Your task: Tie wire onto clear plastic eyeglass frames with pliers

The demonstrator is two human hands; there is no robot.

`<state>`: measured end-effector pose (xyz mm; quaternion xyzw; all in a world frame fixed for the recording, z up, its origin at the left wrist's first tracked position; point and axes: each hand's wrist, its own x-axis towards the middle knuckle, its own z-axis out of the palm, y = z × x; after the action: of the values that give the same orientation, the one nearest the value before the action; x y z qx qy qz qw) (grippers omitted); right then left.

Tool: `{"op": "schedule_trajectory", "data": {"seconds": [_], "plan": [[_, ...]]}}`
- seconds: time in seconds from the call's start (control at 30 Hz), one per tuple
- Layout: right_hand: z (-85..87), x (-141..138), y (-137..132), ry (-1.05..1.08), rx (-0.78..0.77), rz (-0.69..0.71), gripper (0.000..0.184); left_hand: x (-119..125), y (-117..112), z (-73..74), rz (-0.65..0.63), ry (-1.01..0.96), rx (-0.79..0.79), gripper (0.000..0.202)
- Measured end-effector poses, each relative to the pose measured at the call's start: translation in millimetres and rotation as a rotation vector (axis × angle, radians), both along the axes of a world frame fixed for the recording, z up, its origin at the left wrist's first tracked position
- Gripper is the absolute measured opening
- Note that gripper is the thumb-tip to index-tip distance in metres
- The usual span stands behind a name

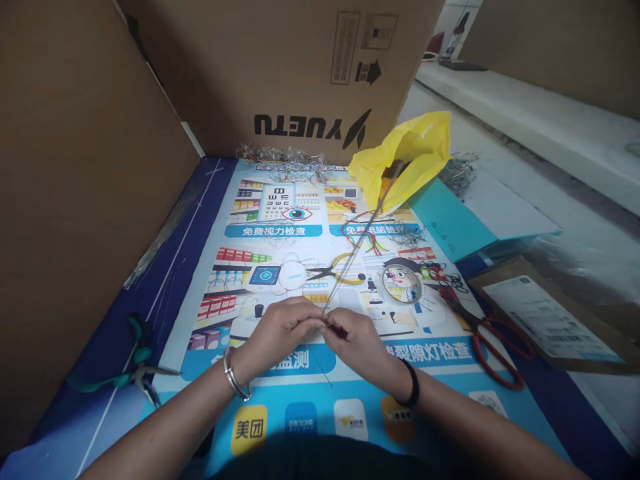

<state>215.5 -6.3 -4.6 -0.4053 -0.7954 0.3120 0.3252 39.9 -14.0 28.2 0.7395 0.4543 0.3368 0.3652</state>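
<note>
My left hand (285,328) and my right hand (356,341) meet above a printed poster (280,373), fingers pinched together. Both pinch the near end of a bundle of thin wire strands (356,248) that rises away from me toward a yellow plastic bag (407,157). The left wrist wears a silver bangle, the right a black band. Just beyond the hands lie yellow-handled pliers (335,270) and a white roll of tape (292,274).
Red-handled scissors (487,337) lie right of the hands, green-handled pliers (133,373) at the left. A clear tape roll (403,283), coloured wires (370,237), a teal box (460,223) and a paper packet (545,313) lie right. Cardboard boxes (280,73) wall the back and left.
</note>
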Motion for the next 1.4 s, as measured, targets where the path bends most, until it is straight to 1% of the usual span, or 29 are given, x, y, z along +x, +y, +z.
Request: {"op": "schedule_trajectory", "data": {"seconds": [0.17,0.37,0.47,0.53,0.63,0.7,0.77,0.83,0.9,1.0,1.07,1.13,1.23,1.3,1.4], "plan": [[1.9,-2,1,-0.01,0.001,-0.019,0.02,2,0,-3.6,0.025,-0.084,-0.026,0.013],[1.9,-1,0,-0.024,0.005,-0.005,0.022,6,-1,-4.0,0.018,-0.095,-0.054,0.014],[2.9,2,0,-0.04,0.017,0.03,0.019,4,-2,0.0,0.007,-0.101,-0.062,0.015],[5.5,5,0,-0.063,0.028,0.074,0.015,1,-2,4.4,0.03,-0.106,-0.087,0.015],[12.1,13,3,-0.133,0.048,0.126,0.013,-5,-3,11.9,0.097,-0.126,-0.165,0.014],[17.4,23,5,-0.203,0.064,0.125,0.012,-8,-4,15.9,0.114,-0.11,-0.246,0.016],[22.3,41,5,-0.277,0.079,0.082,0.012,-10,-6,17.6,0.13,-0.11,-0.301,0.016],[26.4,66,1,-0.347,0.096,-0.015,0.015,-10,-10,16.4,0.103,-0.147,-0.353,0.017],[28.8,99,-7,-0.417,0.114,-0.165,0.02,-9,-14,13.0,0.064,-0.231,-0.428,0.019],[27.8,153,-21,-0.704,0.209,-0.46,0.021,-2,-21,8.6,0.042,-0.364,-0.622,0.02],[23.3,187,-29,-0.886,0.227,-0.582,0.024,4,-26,8.7,0.057,-0.436,-0.79,0.018],[16.0,215,-33,-0.976,0.231,-0.581,0.029,11,-29,10.6,0.08,-0.508,-0.926,0.016],[3.2,242,-29,-0.995,0.221,-0.462,0.037,17,-32,12.0,0.072,-0.61,-1.007,0.018],[-2.6,251,-24,-0.992,0.216,-0.422,0.037,17,-33,10.4,0.069,-0.646,-1.015,0.019],[-3.8,253,-17,-1.011,0.186,-0.387,0.038,15,-35,5.8,0.049,-0.695,-1.019,0.018]]}}
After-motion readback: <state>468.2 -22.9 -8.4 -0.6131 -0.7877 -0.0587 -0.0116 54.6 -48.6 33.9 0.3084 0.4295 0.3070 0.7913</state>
